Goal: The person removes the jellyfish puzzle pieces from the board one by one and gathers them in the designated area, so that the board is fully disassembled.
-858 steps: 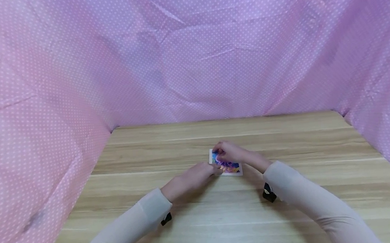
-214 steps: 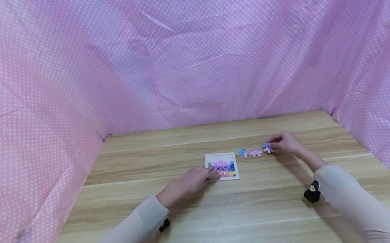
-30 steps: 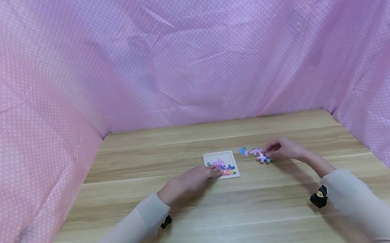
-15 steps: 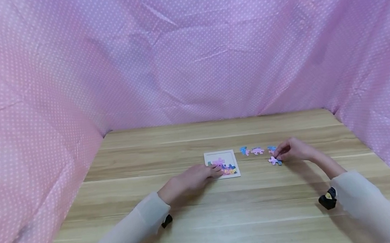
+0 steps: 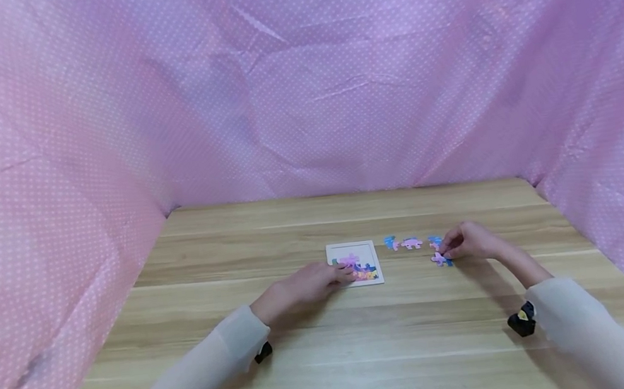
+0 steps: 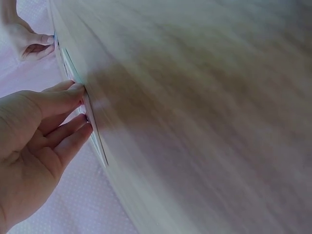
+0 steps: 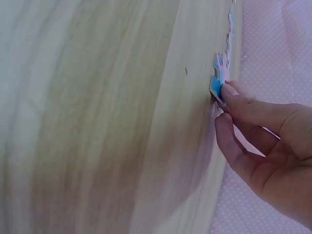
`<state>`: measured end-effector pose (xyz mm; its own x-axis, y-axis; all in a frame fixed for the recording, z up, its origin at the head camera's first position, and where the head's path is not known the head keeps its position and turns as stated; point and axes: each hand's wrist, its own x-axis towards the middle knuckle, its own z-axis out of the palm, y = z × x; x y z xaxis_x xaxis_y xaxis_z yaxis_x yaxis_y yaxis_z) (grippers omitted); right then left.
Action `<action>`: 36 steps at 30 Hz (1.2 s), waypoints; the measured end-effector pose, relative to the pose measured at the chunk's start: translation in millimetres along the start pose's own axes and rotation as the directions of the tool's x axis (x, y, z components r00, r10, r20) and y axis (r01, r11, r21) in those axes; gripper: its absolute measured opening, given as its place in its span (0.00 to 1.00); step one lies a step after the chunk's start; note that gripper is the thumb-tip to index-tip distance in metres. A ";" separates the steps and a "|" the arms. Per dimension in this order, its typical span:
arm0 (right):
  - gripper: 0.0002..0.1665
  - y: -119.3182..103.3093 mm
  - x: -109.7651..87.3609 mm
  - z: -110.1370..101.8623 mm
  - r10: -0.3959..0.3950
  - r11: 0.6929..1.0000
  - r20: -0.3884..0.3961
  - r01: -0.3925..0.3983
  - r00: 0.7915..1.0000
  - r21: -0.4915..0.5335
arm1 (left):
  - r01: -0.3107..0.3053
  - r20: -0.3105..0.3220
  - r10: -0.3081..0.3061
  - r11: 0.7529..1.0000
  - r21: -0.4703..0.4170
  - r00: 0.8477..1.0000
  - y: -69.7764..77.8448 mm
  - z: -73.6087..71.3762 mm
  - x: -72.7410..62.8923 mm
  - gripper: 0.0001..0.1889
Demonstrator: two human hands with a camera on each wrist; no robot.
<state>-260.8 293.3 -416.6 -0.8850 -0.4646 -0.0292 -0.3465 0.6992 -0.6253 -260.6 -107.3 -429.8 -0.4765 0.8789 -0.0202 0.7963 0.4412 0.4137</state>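
In the head view my left hand (image 5: 318,281) rests its fingers on the lower left part of a square, white-framed jigsaw puzzle (image 5: 377,257). Pink, blue and yellow pieces fill the lower part of the frame; its upper part shows bare backing. The left wrist view has the thumb and fingertips at the frame's edge (image 6: 100,146). To the right, my right hand (image 5: 470,241) pinches a pink and blue jigsaw piece (image 5: 439,259) between thumb and fingers, low over the table. That piece (image 7: 218,85) also shows at the fingertips in the right wrist view.
Three loose jigsaw pieces lie in a row right of the frame: a blue and pink one (image 5: 390,242), a pink one (image 5: 412,243) and another blue and pink one (image 5: 434,241) beside the right fingertips. Pink dotted cloth (image 5: 301,94) hangs around the wooden table (image 5: 329,357).
The puzzle was full at first; several pieces now lie outside it. Within the last second my right hand carried its piece rightward, uncovering another piece. The left hand stayed on the frame.
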 end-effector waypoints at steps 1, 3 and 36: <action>0.03 -0.2 0.4 0.3 -0.004 1.000 0.000 0.004 1.000 -0.005 | -0.001 -0.004 0.001 1.000 -0.010 1.000 0.1 0.4 -0.2 0.17; 0.03 0.1 1.2 1.1 -0.020 1.000 -0.002 0.020 1.000 -0.008 | 0.001 -0.010 -0.002 1.000 -0.031 1.000 0.3 1.5 -0.5 0.17; 0.09 -35.0 25.3 15.1 -0.004 0.993 -0.042 0.009 0.999 0.118 | 0.054 0.034 -0.054 0.999 0.007 0.998 11.5 3.6 -6.1 0.20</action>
<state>-266.3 248.9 -407.2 -0.8962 -0.4436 0.0062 -0.3150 0.6264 -0.7130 -247.2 -106.9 -428.2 -0.5063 0.8593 -0.0733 0.7718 0.4894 0.4060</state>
